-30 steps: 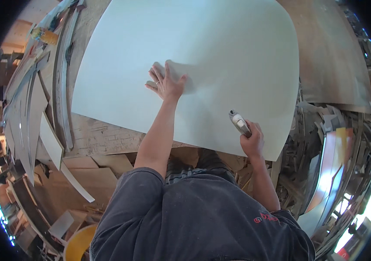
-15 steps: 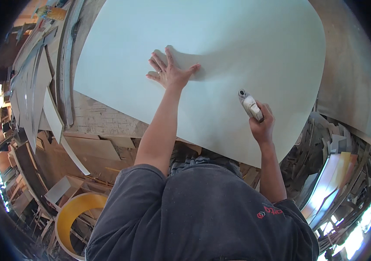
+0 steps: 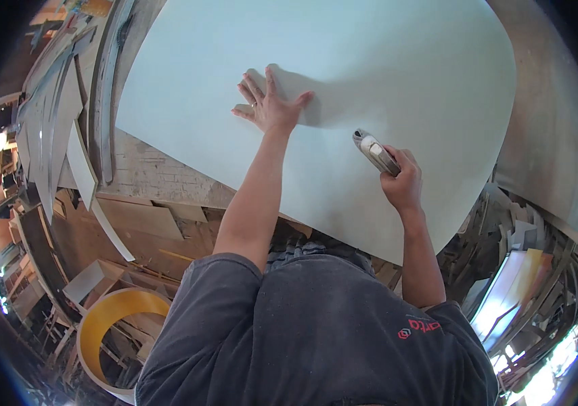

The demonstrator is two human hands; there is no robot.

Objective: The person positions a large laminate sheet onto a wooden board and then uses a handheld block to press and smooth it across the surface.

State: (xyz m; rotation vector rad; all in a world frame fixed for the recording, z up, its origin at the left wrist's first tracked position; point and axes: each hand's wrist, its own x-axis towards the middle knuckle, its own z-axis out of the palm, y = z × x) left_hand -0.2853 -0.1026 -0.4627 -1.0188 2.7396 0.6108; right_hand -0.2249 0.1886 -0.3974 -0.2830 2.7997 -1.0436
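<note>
Left hand (image 3: 269,108) flat, fingers spread and released, pressing the pale green sheet (image 3: 384,68) mid-area. Right hand (image 3: 403,181) clenched around a grey utility knife (image 3: 374,153), tip on sheet, near its lower right edge. Yellow ring (image 3: 103,325) on floor, well apart.

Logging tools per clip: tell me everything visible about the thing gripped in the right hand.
The tool looks like a utility knife: a slim, elongated grey body with a paler panel on its upper face, metal or hard plastic by its look. The right hand grips its rear, and its front end points up and left, over or on the large pale sheet. Whether a blade is out or touches the sheet cannot be told. The left hand lies flat on the sheet, apart from it.
</note>
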